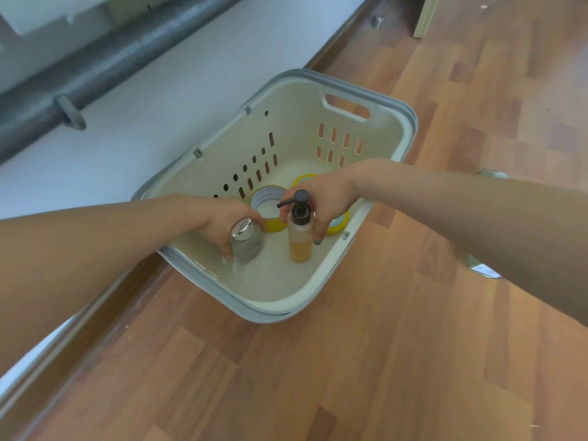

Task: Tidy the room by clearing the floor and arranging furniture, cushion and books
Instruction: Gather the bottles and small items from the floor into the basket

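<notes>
A cream plastic basket (346, 262) with a grey rim stands on the wooden floor by the wall. Both my hands reach down into it. My left hand (222, 222) grips a small grey bottle (247, 246) with a shiny silver cap, tilted over the basket's floor. My right hand (324, 198) holds an upright pump bottle (300, 240) of amber liquid with a black pump head, its base at the basket's bottom. Behind the bottles lies a yellow tape roll (269, 202). A second yellow ring (339, 224) with a pale blue inside is partly hidden by my right hand.
The white wall (165, 100) and a dark skirting board run along the left, with a grey pipe (95, 65) fixed above. Wooden floor (381, 361) spreads in front and to the right. Under my right forearm small objects (485, 270) show on the floor.
</notes>
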{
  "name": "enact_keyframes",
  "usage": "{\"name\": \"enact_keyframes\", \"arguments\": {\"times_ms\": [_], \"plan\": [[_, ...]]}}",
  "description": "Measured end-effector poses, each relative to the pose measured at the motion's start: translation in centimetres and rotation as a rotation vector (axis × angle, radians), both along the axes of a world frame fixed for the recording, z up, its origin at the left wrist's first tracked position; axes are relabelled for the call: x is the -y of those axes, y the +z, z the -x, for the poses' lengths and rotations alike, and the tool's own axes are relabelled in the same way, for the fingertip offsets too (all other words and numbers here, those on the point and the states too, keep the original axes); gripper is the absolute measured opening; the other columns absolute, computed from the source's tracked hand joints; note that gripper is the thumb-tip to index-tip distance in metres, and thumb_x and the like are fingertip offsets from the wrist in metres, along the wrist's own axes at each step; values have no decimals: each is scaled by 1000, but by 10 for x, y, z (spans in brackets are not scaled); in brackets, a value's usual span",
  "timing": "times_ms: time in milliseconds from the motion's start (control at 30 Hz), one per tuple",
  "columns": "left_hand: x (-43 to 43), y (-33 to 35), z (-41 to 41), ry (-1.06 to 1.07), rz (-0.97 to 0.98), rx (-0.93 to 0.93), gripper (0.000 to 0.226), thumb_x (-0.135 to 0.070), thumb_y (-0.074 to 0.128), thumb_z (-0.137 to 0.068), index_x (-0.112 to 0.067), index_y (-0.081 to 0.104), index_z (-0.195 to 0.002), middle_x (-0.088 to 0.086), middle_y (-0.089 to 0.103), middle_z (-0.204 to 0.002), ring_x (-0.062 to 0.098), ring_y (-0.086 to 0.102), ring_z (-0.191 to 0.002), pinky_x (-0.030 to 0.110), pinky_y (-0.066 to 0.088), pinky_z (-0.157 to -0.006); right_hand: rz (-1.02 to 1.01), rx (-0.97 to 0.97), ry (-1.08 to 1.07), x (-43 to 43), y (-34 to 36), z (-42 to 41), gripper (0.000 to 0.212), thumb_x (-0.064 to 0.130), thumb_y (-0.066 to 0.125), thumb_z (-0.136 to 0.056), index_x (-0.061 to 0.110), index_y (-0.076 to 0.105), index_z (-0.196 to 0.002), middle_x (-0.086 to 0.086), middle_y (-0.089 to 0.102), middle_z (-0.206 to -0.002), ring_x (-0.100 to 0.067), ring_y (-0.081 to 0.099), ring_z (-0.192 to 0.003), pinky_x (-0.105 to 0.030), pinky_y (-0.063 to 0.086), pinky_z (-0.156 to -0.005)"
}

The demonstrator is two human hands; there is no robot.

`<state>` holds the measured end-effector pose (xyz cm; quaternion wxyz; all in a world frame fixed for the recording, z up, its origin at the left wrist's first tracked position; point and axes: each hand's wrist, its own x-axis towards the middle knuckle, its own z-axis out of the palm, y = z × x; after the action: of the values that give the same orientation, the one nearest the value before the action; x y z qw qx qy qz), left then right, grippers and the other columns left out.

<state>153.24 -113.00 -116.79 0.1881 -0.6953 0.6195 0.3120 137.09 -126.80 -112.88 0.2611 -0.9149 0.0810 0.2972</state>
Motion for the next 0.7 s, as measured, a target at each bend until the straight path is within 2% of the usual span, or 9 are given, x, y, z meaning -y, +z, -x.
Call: {"name": "enact_keyframes", "arguments": {"times_ms": [100,200,233,367,467,567,700], "plan": [[-3,12,2,31,-37,40,87,-13,86,-64,-25,43,-139,-5,55,-119,16,53,-105,27,44,-89,36,-39,-18,1,8,2,63,11,83,-74,16,54,-130,0,61,-123,-23,58,-112,-34,47,-95],[-4,22,5,9,-70,114,62,-9,78,-75,-16,51,-130,-1,58,-109,17,55,-95,27,46,-83,122,-54,-17,2,16,4,51,8,79,-78,17,53,-121,12,57,-99,-23,58,-108,-32,48,-87],[-3,27,5,6,-55,134,55,-7,74,-78,-14,53,-129,0,60,-111,17,56,-96,27,47,-84,158,-47,-15,2,20,6,51,8,77,-79,17,53,-124,13,55,-98,-22,57,-109,-31,47,-87],[5,50,10,11,81,196,55,2,53,-88,-20,46,-137,0,57,-123,18,57,-104,33,51,-88,302,13,-15,4,37,12,57,11,73,-83,17,51,-136,0,57,-127,-22,55,-121,-33,45,-96],[9,79,20,-52,179,317,49,-13,53,-91,-27,44,-137,-6,57,-126,17,56,-111,33,50,-87,410,81,0,4,53,15,56,14,69,-85,18,50,-137,-1,54,-136,-24,54,-122,-37,45,-100],[10,111,30,-55,308,393,48,-30,56,-92,-30,42,-138,-8,56,-127,17,54,-115,33,47,-87,490,167,-26,3,73,25,55,21,68,-86,20,48,-138,0,53,-136,-25,54,-120,-40,46,-100],[13,149,42,22,471,364,49,-40,59,-89,-31,44,-136,-9,56,-128,16,52,-118,38,48,-91,519,266,-103,6,102,43,55,26,66,-86,22,47,-138,0,54,-133,-23,56,-115,-39,48,-97]]}}
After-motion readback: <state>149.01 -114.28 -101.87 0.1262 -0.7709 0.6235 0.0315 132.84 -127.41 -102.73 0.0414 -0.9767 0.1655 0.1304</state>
